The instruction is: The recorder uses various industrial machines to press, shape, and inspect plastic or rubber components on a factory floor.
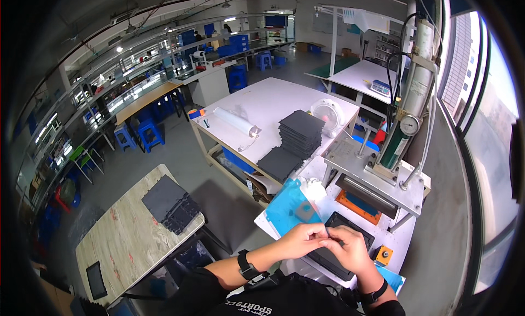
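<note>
My left hand [302,240] and my right hand [351,248] meet with their fingertips pinched together. Whatever small thing they may hold between them is too small to make out. Beneath them lies a black rectangular tray-like panel [358,224] with a raised rim, partly hidden by both hands. Left of the hands, a bright blue sheet [284,211] lies on the white worktop, with a crumpled white cloth or bag [313,189] at its far edge. Near my right wrist sits a yellow control box [384,255] with a round button.
A press [377,168] with an upright cylinder stands right of the panel, an orange-framed plate [358,206] under it. Stacked dark sheets [301,132], a roll of clear film [235,122] and a round white fan [327,116] occupy the white table. More dark panels [170,201] lie on the wooden-topped table.
</note>
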`<act>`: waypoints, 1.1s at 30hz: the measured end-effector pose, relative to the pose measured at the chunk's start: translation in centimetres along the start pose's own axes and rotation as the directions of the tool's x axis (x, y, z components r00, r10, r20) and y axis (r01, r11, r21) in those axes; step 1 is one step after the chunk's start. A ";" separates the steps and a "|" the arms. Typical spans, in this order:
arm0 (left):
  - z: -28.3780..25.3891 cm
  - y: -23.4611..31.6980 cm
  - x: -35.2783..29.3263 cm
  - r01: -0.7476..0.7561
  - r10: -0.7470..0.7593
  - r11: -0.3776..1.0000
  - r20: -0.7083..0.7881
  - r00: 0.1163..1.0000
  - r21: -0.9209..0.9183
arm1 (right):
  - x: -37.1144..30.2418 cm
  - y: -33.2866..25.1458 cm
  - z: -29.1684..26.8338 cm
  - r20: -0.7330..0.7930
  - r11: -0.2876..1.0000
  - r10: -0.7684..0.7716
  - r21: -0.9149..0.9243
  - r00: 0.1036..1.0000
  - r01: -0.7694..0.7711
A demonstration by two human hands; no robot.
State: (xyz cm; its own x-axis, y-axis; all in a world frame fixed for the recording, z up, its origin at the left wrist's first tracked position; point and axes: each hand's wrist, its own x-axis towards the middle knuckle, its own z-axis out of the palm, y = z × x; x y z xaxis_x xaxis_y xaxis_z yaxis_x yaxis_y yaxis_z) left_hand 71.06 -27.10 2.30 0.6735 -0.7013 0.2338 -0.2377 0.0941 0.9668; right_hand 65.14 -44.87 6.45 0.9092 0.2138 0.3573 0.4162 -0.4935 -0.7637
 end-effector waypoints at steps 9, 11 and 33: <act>0.7 -1.3 -0.5 0.071 -0.082 0.991 0.093 0.992 0.114 | -0.9 3.1 0.2 0.168 0.917 0.249 0.277 0.954 -0.288; 0.3 -1.9 -1.1 0.230 -0.228 0.973 0.078 0.971 -0.018 | -0.9 5.2 -0.5 0.318 0.758 0.278 0.508 0.906 -0.410; -15.3 -6.3 -4.7 0.086 0.182 0.689 -0.287 0.941 0.719 | -14.5 25.3 0.9 -0.150 0.424 0.891 0.613 0.428 -0.667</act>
State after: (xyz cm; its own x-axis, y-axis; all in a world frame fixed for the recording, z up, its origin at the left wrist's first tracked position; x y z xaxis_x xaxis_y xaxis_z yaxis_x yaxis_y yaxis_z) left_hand 80.09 -13.56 -3.34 0.7908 -0.4400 0.4256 -0.6097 -0.5037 0.6121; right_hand 62.49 -59.68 -18.58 0.7582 -0.4750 -0.4467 -0.4220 0.1648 -0.8915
